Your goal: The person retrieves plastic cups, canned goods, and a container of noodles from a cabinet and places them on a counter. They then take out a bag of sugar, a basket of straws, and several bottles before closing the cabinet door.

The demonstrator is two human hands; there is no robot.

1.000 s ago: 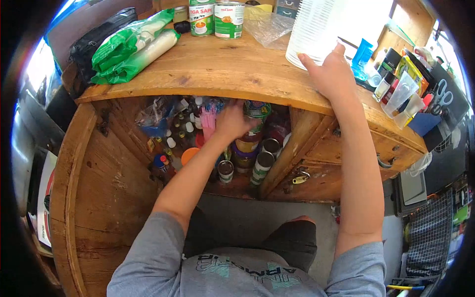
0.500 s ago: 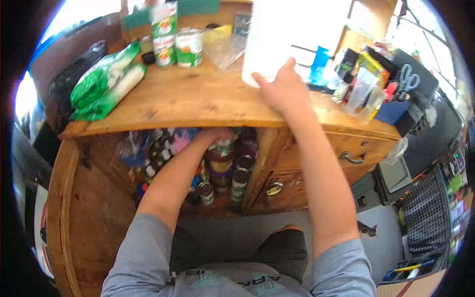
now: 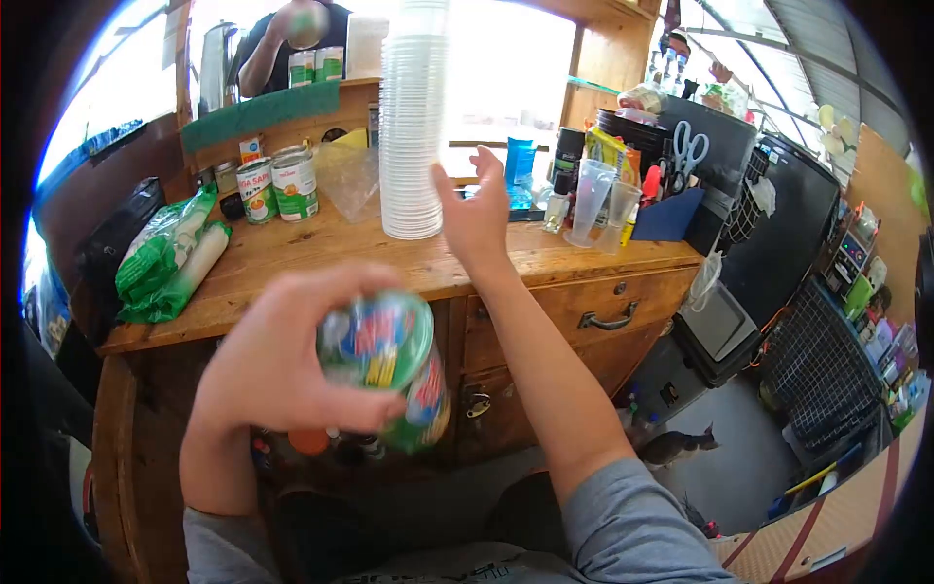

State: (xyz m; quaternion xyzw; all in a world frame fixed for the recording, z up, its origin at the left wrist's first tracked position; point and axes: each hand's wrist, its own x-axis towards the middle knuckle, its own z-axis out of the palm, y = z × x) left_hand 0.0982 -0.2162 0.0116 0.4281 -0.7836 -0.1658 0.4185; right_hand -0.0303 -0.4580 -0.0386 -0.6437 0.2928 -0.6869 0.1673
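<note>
Since the wooden counter (image 3: 321,258) carries everything at working height, its worn, knotted planks hold the tall ribbed stack of clear plastic cups (image 3: 413,117) upright near the middle. Your right hand (image 3: 479,216) is raised just beside that stack, fingers spread and holding nothing; I cannot tell whether it touches. Your left hand (image 3: 282,350) wraps around a round, glossy, brightly printed can (image 3: 386,365), lifted in front of the cabinet and blurred. Smaller green-labelled tins (image 3: 280,187) stand behind.
</note>
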